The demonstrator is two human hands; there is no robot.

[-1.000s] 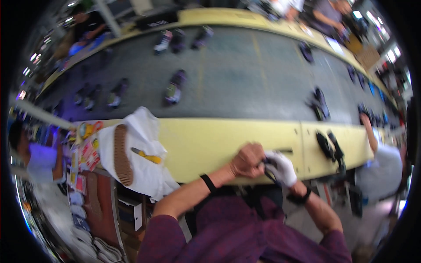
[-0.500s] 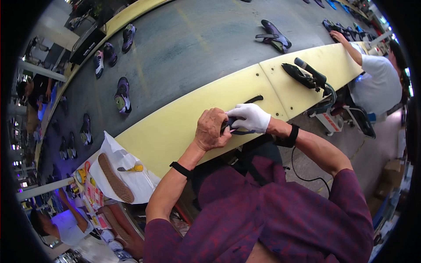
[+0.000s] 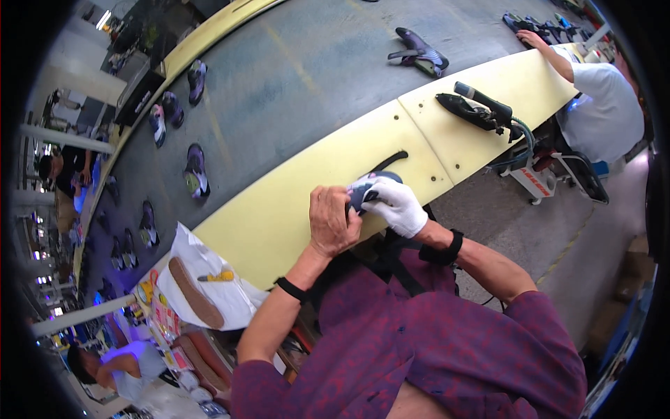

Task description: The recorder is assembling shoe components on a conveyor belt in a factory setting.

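My left hand [image 3: 333, 220], bare, is closed round one side of a dark blue-grey shoe [image 3: 359, 193] over the yellow table's near edge. My right hand [image 3: 399, 207], in a white glove, pinches the shoe's other side, and its fingers cover part of the opening. The hands sit close together and hide much of the shoe. Just beyond them a thin black curved strip [image 3: 391, 161] lies on the yellow table [image 3: 293, 188].
A black iron-like tool [image 3: 481, 110] with a hose lies to the right. At left, white paper holds a brown sole [image 3: 192, 293] and a yellow-handled tool [image 3: 222, 276]. Purple shoes [image 3: 197, 171] stand on the grey belt [image 3: 279, 91]. A co-worker [image 3: 604, 105] stands at far right.
The shoe has turned in my hands, showing more of its rounded blue-grey end. My right hand has tilted, its fingers now over the shoe's near side. The whole view has shifted slightly.
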